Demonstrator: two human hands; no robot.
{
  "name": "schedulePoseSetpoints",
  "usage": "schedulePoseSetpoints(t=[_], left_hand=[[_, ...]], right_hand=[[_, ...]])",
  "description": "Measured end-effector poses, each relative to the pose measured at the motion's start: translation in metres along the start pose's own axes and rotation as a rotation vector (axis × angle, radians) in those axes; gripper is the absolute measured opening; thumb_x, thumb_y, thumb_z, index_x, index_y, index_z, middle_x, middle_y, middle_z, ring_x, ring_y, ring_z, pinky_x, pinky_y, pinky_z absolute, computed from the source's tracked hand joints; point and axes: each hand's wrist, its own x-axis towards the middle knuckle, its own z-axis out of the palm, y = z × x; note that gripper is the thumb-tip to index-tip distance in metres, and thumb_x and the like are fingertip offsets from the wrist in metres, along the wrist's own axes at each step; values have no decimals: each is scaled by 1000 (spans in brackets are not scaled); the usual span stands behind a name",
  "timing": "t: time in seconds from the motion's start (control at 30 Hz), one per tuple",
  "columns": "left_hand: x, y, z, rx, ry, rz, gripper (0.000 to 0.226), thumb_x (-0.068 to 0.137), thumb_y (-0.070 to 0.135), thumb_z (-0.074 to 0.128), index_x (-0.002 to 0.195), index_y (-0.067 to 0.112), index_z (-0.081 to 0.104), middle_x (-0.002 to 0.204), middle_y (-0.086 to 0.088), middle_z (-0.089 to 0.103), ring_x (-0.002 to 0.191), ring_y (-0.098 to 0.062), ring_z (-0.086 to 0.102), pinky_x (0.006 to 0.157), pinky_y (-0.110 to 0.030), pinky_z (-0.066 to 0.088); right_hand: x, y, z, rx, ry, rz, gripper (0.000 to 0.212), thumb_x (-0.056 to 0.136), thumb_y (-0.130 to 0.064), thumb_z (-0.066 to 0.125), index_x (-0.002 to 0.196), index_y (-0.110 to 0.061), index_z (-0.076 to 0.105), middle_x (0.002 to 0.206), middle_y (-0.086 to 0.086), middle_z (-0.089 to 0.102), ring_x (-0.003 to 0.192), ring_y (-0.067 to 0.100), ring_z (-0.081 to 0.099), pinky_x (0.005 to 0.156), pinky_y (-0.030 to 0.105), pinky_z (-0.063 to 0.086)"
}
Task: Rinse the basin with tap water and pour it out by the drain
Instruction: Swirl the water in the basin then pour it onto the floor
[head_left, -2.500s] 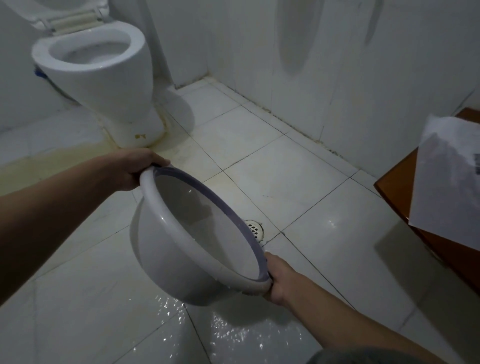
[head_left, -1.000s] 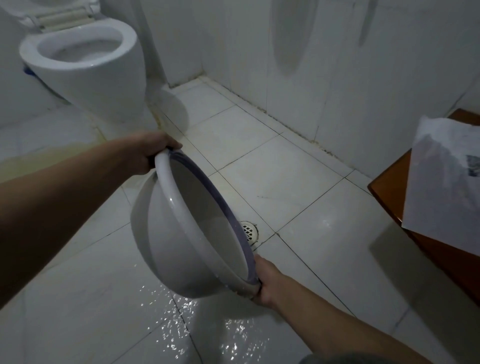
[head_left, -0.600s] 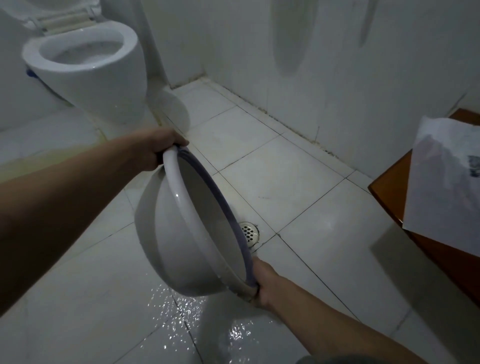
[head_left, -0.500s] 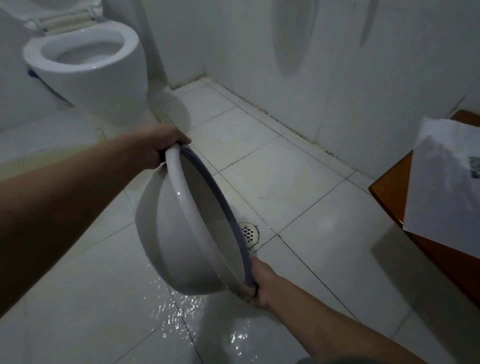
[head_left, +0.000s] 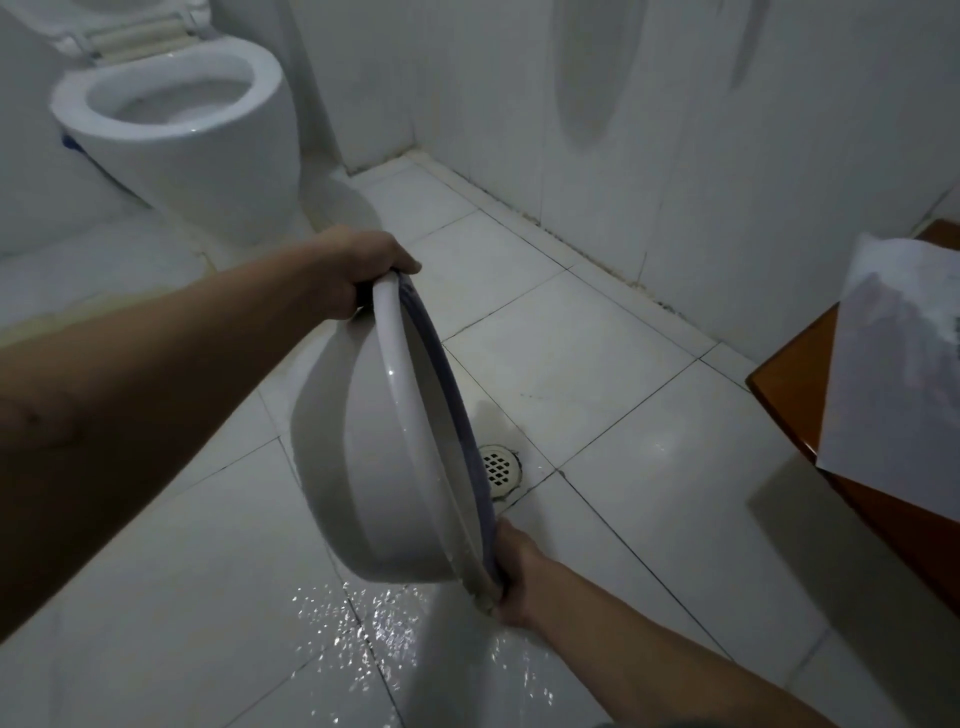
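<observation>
I hold a white plastic basin (head_left: 363, 467) with a purple-lined rim above the tiled floor. It is tipped almost onto its side, its mouth facing right toward the round floor drain (head_left: 500, 466). My left hand (head_left: 358, 270) grips the upper part of the rim. My right hand (head_left: 511, 577) grips the lowest part of the rim, close to the floor. A thin trickle of water runs along the lower rim. Wet splashes glisten on the tiles (head_left: 363, 639) just below the basin.
A white toilet (head_left: 182, 119) with its lid up stands at the back left. A tiled wall (head_left: 675, 130) runs along the right. A brown wooden surface (head_left: 800, 384) with a white sheet of paper (head_left: 893, 374) on it juts in at the right edge.
The basin has tilted further, from slanted to nearly on its side. My left hand has lifted its rim up and to the right; the wet patch on the tiles has spread.
</observation>
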Motion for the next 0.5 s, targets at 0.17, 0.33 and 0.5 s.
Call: schedulePoseSetpoints(t=[0.17,0.33,0.5], left_hand=[[3,4,3,9,-9,-1,21,87,14,64,105,5,57,99,-15,61,67,-22,60,60,-35,53],[4,6,3,-10,-33,-16,24,87,17,65,106,7,55,92,-13,59,66,-23,59,57,-34,51],[6,8,7,-26,-46,-9,22,87,20,65,100,10,50,76,-9,52,61,-21,52,62,-31,51]], right_hand=[[-6,-3,-1,-92,-29,-39,43,101,-29,45,64,-11,58,38,2,58,24,12,52,29,12,36],[-10,-1,3,-102,-10,-31,43,100,-29,43,60,-14,52,35,-2,52,23,9,47,31,10,34],[-12,-2,5,-102,-37,-45,50,103,-30,37,57,-13,51,32,-1,46,20,9,43,28,10,32]])
